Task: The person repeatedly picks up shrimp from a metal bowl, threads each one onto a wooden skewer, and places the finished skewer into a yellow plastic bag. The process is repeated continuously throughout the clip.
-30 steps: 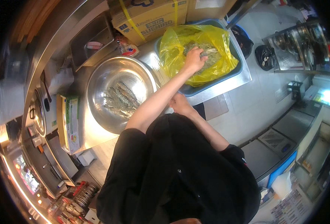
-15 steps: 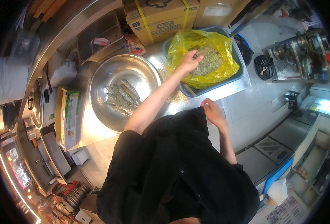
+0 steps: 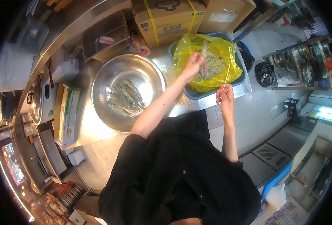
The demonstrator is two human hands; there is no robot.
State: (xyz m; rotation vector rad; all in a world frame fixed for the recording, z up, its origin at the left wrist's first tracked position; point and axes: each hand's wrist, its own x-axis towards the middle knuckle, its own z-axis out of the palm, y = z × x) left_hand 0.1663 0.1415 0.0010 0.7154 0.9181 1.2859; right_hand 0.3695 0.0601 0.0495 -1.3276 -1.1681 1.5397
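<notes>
My left hand [image 3: 194, 67] is closed over the near left side of a yellow plastic bag [image 3: 181, 56], pinching a greyish shrimp [image 3: 204, 48] that is smeared by motion. More raw shrimp [image 3: 214, 63] fill the bag, which lines a blue-grey tub [image 3: 243, 77]. Just off the tub's near edge, my right hand [image 3: 226, 95] grips a thin wooden skewer [image 3: 226, 75] pointing up over the bag. To the left, a wide steel bowl [image 3: 151, 71] holds several shrimp [image 3: 125, 95]. Loose skewers [image 3: 180, 95] lie between bowl and tub, partly behind my left forearm.
A steel pan [image 3: 94, 41] and cardboard boxes [image 3: 169, 22] line the back of the steel counter [image 3: 84, 131]. At the left, a long narrow carton [image 3: 69, 116] stands beside a lidded pot [image 3: 38, 99]. A black bag [image 3: 266, 75] sits on the floor near a rack [image 3: 297, 67].
My right hand has risen toward the tub, and a skewer now shows in it. A shrimp now shows at my left hand, which has shifted slightly.
</notes>
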